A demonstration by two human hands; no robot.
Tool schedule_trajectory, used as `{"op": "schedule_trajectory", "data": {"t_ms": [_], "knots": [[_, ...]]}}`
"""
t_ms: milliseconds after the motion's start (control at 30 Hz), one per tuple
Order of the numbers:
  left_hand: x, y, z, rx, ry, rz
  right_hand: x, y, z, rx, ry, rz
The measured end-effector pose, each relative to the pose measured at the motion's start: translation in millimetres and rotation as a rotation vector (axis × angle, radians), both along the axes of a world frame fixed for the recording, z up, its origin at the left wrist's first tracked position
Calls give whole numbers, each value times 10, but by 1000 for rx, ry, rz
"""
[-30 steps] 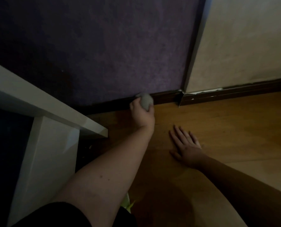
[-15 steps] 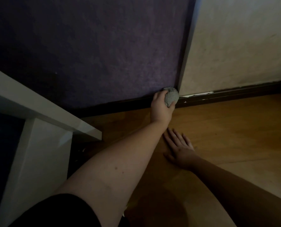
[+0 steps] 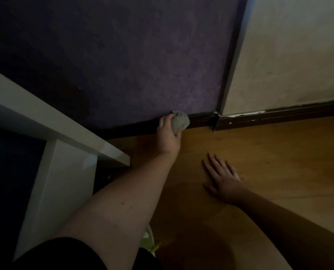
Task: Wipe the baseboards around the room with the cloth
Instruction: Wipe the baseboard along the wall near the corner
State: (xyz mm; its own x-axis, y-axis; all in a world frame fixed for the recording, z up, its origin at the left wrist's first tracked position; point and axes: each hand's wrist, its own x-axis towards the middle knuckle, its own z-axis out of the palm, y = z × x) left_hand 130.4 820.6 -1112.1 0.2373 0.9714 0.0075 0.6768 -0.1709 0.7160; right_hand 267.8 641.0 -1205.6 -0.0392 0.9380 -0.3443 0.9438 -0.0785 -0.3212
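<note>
Head view: your left hand [image 3: 169, 134] grips the balled cloth [image 3: 180, 121] against the dark baseboard [image 3: 200, 119], which runs left-right; the corner lies just right. Your right hand [image 3: 223, 177] rests flat, fingers straight, on the floor [image 3: 279, 152].

Your cloth [image 3: 179, 121]: grey, nubbly, matt fabric. Baseboard [image 3: 138, 127] you wipe: dark, slightly glossy, chipped white near the corner. Floor [image 3: 269, 152]: smooth wood-look boards with a soft sheen. Purple wall [image 3: 123, 65]: mottled, matt. White furniture [image 3: 61, 182] beside you: smooth, semi-gloss.
</note>
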Motion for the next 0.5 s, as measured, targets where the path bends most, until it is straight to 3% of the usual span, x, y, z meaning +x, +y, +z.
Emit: {"op": "schedule_trajectory", "data": {"t_ms": [267, 500], "knots": [[-542, 306, 114, -9, 109, -180, 7, 15, 31, -23, 9, 6], [-776, 300, 63, -28, 107, -39, 31, 21, 76, -19, 49, 11]]}}
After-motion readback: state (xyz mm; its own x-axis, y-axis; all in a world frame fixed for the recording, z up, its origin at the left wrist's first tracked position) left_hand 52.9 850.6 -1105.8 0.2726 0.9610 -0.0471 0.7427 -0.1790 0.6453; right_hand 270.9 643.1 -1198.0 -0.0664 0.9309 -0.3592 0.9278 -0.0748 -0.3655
